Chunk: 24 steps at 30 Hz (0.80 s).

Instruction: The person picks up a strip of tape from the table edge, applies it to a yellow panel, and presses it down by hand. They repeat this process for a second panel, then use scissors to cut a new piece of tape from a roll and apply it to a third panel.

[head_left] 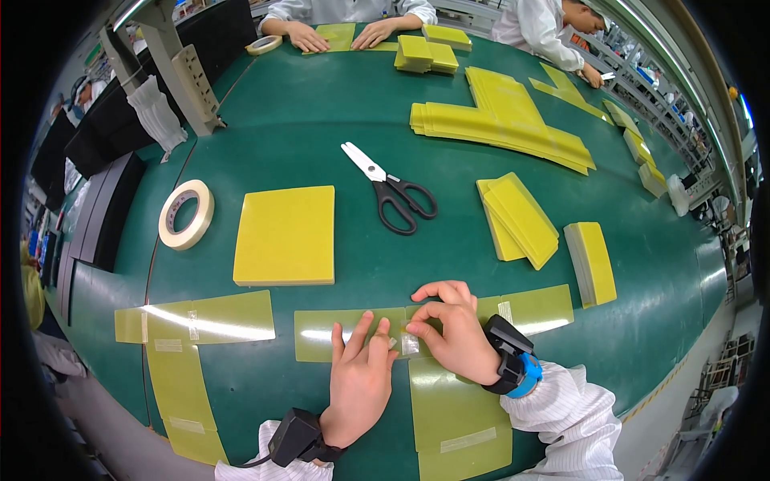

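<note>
My left hand [361,385] lies open, fingers spread, on a translucent yellow sheet [313,337], with a small bit of clear tape at its fingertips. Just right of it, my right hand [457,337] is closed in a pinch at the seam between sheets; what its fingertips hold, if anything, is hidden. A short strip of clear tape [410,345] shows directly below them. From this row, more yellow sheets [461,401] extend toward me, crossed by another tape strip [468,439]. Left of my hands lies a similar T-shaped taped piece [178,369].
Beyond my hands are a square yellow stack [285,235], a masking tape roll [186,214], black-handled scissors [393,192] and smaller stacks [517,220]. Taped yellow pieces [505,120] pile farther back. One co-worker's hands [341,37] rest at the far edge; another person [553,36] works far right.
</note>
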Available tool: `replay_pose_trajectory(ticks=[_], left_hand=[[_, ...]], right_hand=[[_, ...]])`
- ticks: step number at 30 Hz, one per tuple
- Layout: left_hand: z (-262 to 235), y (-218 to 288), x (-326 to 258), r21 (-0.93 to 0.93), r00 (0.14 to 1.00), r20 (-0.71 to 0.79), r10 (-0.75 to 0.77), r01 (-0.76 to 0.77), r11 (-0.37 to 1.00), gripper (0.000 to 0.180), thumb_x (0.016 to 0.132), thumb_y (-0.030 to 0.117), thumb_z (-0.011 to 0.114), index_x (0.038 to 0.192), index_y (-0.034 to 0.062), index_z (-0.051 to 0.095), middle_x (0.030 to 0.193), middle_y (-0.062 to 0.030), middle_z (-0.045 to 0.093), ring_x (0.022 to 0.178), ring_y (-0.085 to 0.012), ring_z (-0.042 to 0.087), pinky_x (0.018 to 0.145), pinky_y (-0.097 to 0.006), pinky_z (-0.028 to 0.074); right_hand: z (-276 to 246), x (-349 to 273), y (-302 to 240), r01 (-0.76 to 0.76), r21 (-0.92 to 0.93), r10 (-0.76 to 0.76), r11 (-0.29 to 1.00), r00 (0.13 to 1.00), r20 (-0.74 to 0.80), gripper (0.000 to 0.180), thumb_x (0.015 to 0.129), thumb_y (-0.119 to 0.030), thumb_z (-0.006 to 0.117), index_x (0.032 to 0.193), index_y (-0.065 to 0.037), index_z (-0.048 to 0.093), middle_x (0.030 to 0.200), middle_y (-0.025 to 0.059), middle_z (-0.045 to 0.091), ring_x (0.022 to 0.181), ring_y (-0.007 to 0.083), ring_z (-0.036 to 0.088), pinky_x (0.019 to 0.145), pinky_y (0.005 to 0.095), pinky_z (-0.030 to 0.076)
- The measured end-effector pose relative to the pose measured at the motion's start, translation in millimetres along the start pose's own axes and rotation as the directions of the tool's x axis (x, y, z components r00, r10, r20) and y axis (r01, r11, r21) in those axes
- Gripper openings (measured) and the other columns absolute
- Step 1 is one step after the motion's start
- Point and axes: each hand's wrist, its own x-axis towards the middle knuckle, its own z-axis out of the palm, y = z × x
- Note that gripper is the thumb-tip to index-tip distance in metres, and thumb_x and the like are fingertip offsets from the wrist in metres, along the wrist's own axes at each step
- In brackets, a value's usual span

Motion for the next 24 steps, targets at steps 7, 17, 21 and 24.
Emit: replay_pose_trajectory(ticks=[7, 17, 21, 24], left_hand=[[-0.7, 0.3, -0.2, -0.005, 1.000, -0.005, -0.003, 0.003, 1.000, 0.025, 0.081, -0.001, 0.064, 0.100, -0.0011, 0.048, 0.110, -0.0140, 0.065, 0.121, -0.0355, 0.051, 0.100, -0.063, 0.033], [-0.9, 0.2, 0.5, 0.012, 1.000, -0.004, 0.010, -0.010, 1.000, 0.025, 0.080, -0.001, 0.065, 0.100, -0.0015, 0.049, 0.111, -0.0136, 0.065, 0.120, -0.0356, 0.052, 0.099, -0.064, 0.034], [-1.6, -0.3, -0.4, 0.016, 1.000, -0.006, 0.014, -0.014, 1.000, 0.026, 0.080, -0.001, 0.064, 0.101, -0.0016, 0.049, 0.111, -0.0135, 0.065, 0.120, -0.0359, 0.051, 0.099, -0.064, 0.034], [-0.6, 0.3, -0.3, 0.013, 1.000, -0.004, 0.017, -0.017, 1.000, 0.026, 0.081, -0.001, 0.064, 0.102, -0.0016, 0.049, 0.112, -0.0133, 0.065, 0.121, -0.0361, 0.051, 0.099, -0.064, 0.034]], right_hand=[[3.3, -1.9, 0.4, 0.048, -0.028, -0.049, 0.998, 0.998, -0.044, 0.010, 0.076, -0.014, 0.075, 0.076, -0.009, 0.067, 0.112, 0.0035, 0.057, 0.112, 0.0271, 0.043, 0.094, 0.0404, 0.030], [-3.5, -1.0, -7.1, 0.173, -0.285, -0.201, 0.943, 0.977, -0.072, 0.016, 0.072, -0.016, 0.076, 0.073, -0.009, 0.062, 0.108, 0.0046, 0.056, 0.105, 0.0264, 0.048, 0.087, 0.0411, 0.034], [-1.2, -1.3, -7.6, 0.182, -0.254, -0.208, 0.950, 0.975, -0.080, 0.019, 0.072, -0.015, 0.076, 0.075, -0.007, 0.059, 0.112, 0.0088, 0.054, 0.106, 0.0284, 0.048, 0.087, 0.0427, 0.035], [-1.4, -1.6, -5.2, 0.184, -0.229, -0.205, 0.956, 0.976, -0.072, 0.027, 0.070, -0.014, 0.077, 0.084, -0.005, 0.056, 0.112, 0.0123, 0.054, 0.105, 0.0308, 0.049, 0.088, 0.0422, 0.036]])
